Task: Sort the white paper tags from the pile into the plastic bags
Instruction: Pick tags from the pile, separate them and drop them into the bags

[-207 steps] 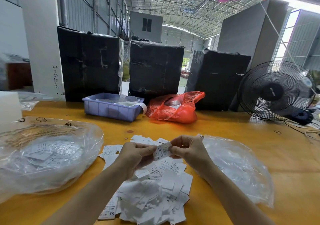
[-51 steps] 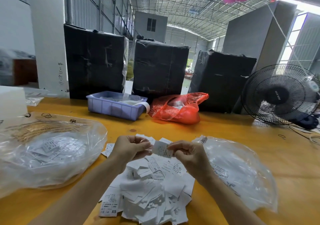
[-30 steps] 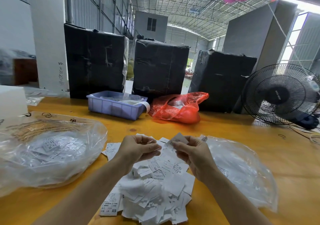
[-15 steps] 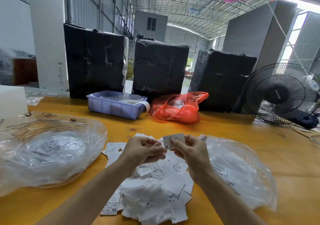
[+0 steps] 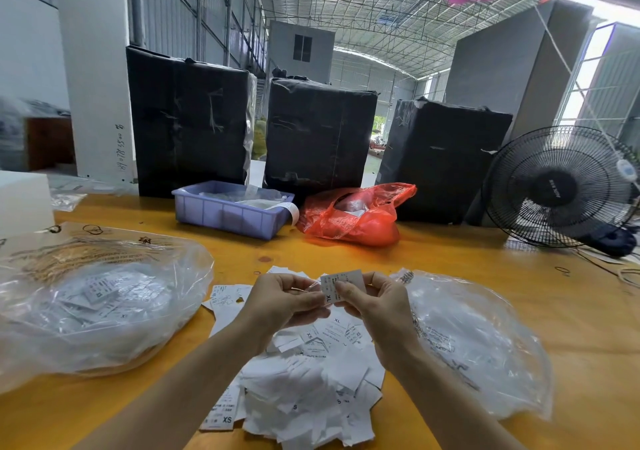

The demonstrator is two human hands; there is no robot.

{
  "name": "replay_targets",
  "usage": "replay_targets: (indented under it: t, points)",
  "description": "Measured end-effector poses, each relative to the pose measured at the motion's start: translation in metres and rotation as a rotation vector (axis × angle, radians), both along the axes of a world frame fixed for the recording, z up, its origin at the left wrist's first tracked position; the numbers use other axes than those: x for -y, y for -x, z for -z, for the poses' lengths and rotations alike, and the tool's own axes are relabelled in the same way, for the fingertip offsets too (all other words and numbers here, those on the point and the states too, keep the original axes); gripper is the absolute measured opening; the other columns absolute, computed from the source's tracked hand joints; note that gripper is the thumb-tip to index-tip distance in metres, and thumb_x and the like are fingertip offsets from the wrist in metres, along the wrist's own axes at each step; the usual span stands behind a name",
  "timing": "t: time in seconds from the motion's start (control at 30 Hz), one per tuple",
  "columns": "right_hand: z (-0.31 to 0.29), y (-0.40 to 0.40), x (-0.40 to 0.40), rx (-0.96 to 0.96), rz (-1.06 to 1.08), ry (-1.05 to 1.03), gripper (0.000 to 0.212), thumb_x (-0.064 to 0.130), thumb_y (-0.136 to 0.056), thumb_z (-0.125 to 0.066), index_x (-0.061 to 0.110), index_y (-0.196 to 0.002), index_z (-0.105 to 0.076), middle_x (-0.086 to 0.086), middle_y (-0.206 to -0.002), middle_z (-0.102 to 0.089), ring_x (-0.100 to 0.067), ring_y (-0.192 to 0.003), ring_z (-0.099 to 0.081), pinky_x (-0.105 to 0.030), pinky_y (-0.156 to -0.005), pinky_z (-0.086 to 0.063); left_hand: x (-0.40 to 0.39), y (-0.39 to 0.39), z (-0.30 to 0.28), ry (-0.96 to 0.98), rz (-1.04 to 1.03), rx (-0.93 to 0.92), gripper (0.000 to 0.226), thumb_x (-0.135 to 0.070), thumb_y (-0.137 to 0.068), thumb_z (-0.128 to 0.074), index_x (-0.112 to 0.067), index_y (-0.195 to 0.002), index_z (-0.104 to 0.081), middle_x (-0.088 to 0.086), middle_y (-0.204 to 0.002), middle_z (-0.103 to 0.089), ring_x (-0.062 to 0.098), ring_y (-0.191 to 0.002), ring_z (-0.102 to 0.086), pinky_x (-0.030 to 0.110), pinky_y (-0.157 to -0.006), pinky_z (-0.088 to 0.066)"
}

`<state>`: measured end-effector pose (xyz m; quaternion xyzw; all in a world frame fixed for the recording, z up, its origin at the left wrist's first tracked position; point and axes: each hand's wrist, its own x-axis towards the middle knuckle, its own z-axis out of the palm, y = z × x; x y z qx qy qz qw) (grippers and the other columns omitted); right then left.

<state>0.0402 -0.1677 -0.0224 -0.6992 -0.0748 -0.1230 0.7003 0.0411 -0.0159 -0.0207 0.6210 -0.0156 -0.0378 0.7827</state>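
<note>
White paper tags (image 5: 304, 377) are heaped in a loose pile at the middle of the near edge of the yellow wooden table (image 5: 502, 276), with sizes such as XS and XL printed on some of them. One tag (image 5: 341, 285), marked XL, is held up above the far side of the pile, pinched between thumb and fingers of the right hand (image 5: 372, 302). The left hand (image 5: 282, 302) is held just beside it with its fingers curled; whether the tag's edge is touched by them cannot be told. A clear plastic bag (image 5: 93, 304) with tags inside is spread toward the left edge of the table, and a second clear plastic bag (image 5: 474, 342) is spread just right of the pile. Along the far edge, a lilac plastic bin (image 5: 228, 212) and a red plastic bag (image 5: 353, 215) are set side by side in front of three black-wrapped bales (image 5: 318, 137). A black fan (image 5: 561, 186) is stood at the far right corner.
</note>
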Motion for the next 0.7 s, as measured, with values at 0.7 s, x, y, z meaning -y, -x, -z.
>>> replay_targets:
  t: [0.7]
  points:
    - [0.0026, 0.0018, 0.0014, 0.030, -0.158, 0.294, 0.014, 0.011, -0.090, -0.061, 0.017, -0.095, -0.072, 0.007, -0.073, -0.066, -0.008, -0.061, -0.057, -0.017, -0.059, -0.049, 0.0029, 0.0011, 0.0050, -0.090, -0.024, 0.008, 0.018, -0.015, -0.086, -0.067, 0.003, -0.087, -0.069, 0.019, -0.079, -0.072, 0.028, -0.071, -0.072, 0.024, -0.055, -0.056]
